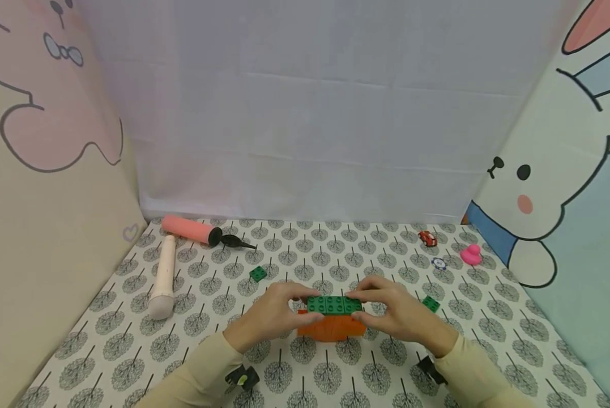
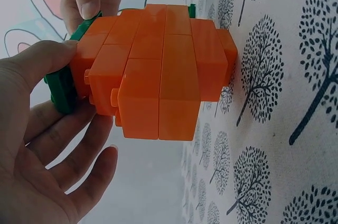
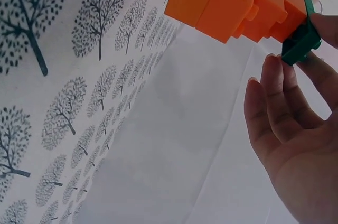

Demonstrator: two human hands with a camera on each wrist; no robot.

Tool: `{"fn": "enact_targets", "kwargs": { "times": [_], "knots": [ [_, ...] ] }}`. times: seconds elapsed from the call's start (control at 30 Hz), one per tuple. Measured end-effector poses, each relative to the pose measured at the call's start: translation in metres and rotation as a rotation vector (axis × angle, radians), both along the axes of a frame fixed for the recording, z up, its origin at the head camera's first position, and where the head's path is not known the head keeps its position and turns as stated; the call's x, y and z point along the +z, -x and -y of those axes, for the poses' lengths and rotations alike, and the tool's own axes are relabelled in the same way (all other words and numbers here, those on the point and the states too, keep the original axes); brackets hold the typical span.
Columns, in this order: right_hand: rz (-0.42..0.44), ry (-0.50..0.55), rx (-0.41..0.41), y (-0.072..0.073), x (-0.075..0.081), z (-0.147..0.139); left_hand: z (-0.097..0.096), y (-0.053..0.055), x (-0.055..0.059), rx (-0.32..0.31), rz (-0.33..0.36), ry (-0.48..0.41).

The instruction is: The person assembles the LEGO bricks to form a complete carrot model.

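A stepped block build of orange toy bricks stands on the patterned cloth, with a row of green toy bricks along its top. My left hand pinches the left end of the green row between thumb and fingers. At the other end, my right hand pinches the row the same way. The left wrist view shows the green bricks against the orange top, the lower fingers spread free. A green brick overhangs the orange bricks in the right wrist view.
Loose green bricks lie at back left and beside the right hand. A pink cylinder with a black end, a black pointed piece and a pale rod are left. Right: red toy car, chip, pink duck.
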State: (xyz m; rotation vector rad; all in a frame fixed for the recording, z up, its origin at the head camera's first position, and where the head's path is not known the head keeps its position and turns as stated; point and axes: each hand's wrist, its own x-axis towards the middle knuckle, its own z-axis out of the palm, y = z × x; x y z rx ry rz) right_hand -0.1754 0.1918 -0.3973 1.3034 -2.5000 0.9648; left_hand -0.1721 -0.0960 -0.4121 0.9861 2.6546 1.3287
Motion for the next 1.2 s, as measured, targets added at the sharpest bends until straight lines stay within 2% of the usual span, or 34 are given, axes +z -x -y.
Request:
{"fn": "enact_targets", "kwargs": {
  "times": [0.27,0.5,0.6,0.7,0.8,0.97,1.2],
  "knots": [
    [-0.006,-0.074,0.018,0.000,0.011,0.002,0.002,0.000,0.002,0.007,0.000,-0.005],
    [-0.031,-0.104,-0.013,-0.003,0.007,0.000,0.001,-0.001,0.002,0.001,-0.014,0.006],
    [0.020,-0.094,-0.038,-0.005,0.006,-0.006,0.001,-0.001,0.003,0.001,-0.025,0.018],
    [0.079,-0.079,-0.120,-0.003,0.004,-0.019,0.001,-0.003,0.004,0.002,-0.024,0.032],
    [0.108,-0.111,-0.271,0.003,0.001,-0.037,0.001,-0.004,0.006,0.011,-0.017,0.046],
    [0.129,-0.295,-0.484,0.013,-0.009,-0.075,0.000,-0.003,0.006,0.018,-0.021,0.052],
    [0.219,-0.473,-0.604,0.013,-0.025,-0.112,-0.001,-0.002,0.006,0.016,-0.024,0.053]
  ]
}}
